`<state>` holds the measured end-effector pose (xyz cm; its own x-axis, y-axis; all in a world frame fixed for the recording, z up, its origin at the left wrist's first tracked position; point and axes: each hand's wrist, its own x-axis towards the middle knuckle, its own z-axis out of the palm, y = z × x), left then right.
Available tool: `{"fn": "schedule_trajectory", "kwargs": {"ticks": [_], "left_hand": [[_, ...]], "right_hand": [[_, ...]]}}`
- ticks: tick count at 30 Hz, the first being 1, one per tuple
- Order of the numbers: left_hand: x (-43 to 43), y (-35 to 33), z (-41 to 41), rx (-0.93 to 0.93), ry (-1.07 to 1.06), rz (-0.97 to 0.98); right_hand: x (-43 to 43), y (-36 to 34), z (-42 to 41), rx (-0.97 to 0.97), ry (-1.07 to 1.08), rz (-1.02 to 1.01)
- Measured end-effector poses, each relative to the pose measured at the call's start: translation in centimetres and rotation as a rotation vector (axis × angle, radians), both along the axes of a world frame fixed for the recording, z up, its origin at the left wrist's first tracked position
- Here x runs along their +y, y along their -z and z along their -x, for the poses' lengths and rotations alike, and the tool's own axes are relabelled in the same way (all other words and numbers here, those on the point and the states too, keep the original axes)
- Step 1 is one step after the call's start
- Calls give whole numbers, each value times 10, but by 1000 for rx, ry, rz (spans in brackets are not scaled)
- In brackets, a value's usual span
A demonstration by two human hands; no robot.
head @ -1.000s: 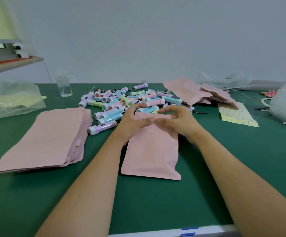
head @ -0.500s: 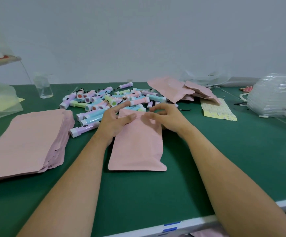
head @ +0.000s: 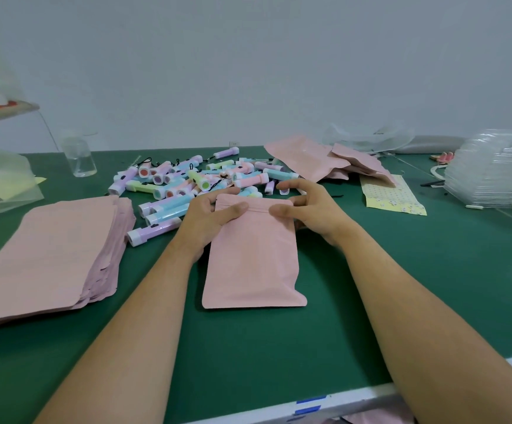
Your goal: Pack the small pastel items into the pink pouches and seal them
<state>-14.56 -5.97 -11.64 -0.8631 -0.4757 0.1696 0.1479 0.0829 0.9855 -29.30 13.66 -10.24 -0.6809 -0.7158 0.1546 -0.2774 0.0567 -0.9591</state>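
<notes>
A pink pouch (head: 253, 264) lies flat on the green table (head: 279, 356), its zip strip at the far end. My left hand (head: 210, 217) pinches the left part of that strip, thumb on top. My right hand (head: 308, 209) pinches the right end, thumb on top and fingers curled behind. Just beyond the pouch lies a heap of small pastel torch-like items (head: 193, 182) in blue, pink, purple and green. The pouch bulges a little; its contents are hidden.
A thick stack of flat pink pouches (head: 47, 255) lies at the left. Filled pink pouches (head: 319, 162) are piled at the back right beside a yellow patterned sheet (head: 390, 195). Clear plastic trays (head: 493, 172) stand far right, a clear cup (head: 79, 157) back left.
My hands have spread apart along the pouch's zip strip, from pinching together at its middle to one at each side. The head view has turned slightly right.
</notes>
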Motion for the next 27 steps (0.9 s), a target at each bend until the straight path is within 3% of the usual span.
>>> {"fn": "schedule_trajectory", "kwargs": {"ticks": [15, 21, 27], "left_hand": [[2, -2, -1, -53, -60, 187], [3, -2, 0, -41, -20, 75], [0, 3, -1, -34, -1, 16]], "right_hand": [[-1, -3, -10, 82, -1, -65], [-1, -5, -12, 59, 5, 18], [9, -10, -5, 93, 123, -44]]}}
